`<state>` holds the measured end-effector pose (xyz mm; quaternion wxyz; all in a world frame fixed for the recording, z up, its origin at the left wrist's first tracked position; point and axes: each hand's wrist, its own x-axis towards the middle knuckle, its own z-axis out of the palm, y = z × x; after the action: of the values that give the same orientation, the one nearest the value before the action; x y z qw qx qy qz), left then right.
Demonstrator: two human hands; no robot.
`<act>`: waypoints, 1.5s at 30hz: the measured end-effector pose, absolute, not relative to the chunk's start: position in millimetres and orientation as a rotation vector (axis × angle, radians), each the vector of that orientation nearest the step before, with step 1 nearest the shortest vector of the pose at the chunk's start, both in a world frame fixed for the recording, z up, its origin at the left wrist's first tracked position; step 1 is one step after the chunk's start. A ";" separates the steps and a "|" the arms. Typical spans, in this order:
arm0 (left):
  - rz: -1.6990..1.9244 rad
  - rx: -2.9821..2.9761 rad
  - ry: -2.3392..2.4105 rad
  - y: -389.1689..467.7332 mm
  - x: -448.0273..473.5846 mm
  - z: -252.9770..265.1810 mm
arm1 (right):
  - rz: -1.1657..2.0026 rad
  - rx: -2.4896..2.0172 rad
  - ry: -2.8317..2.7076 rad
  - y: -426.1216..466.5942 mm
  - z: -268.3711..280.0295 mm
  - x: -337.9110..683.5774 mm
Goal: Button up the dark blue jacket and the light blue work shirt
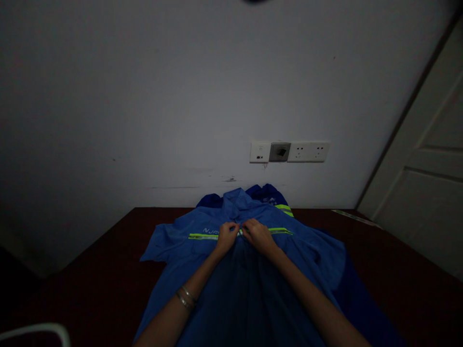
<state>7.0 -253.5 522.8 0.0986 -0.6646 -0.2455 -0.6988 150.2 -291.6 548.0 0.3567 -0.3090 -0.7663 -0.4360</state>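
A light-blue short-sleeved work shirt [202, 250] lies spread front up, its collar towards the wall. A yellow-green reflective stripe [280, 231] crosses its chest, with pale lettering above the stripe on the left. At the shirt's front opening, my left hand [227, 235] pinches the cloth near the stripe. Close beside it, my right hand [257, 234] pinches the other side, fingers bent inward. Any button between the fingertips is too small and dark to make out. Two bracelets [186, 296] circle my left wrist.
Under the shirt lies a darker blue garment [267, 193] with yellow-green stripes. Both rest on a dark red tabletop [108, 255] against a white wall [173, 96]. Sockets [307, 152] sit on the wall. A thin strip [356, 218] lies at the right, near a panelled door [427, 193].
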 end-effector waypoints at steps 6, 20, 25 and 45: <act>-2.123 -2.008 -0.712 -253.6 6.9 522.7 | -1.149 -0.784 -1.965 -290.5 546.1 148.9; -2.214 -2.128 -0.742 -248.6 3.5 528.9 | -1.063 -0.586 -1.964 -291.7 545.9 152.9; -2.239 -2.176 -0.802 -250.2 3.4 531.6 | -0.874 -0.451 -1.989 -287.6 547.4 155.8; -1.403 -2.279 -0.699 -278.0 -17.2 540.5 | -0.808 -0.336 -1.985 -275.9 548.6 160.6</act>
<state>-17.2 -278.0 540.5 0.1865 -0.8094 -0.2483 -0.4984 160.6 -275.9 548.6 0.4671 -0.1368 -0.8092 -0.3292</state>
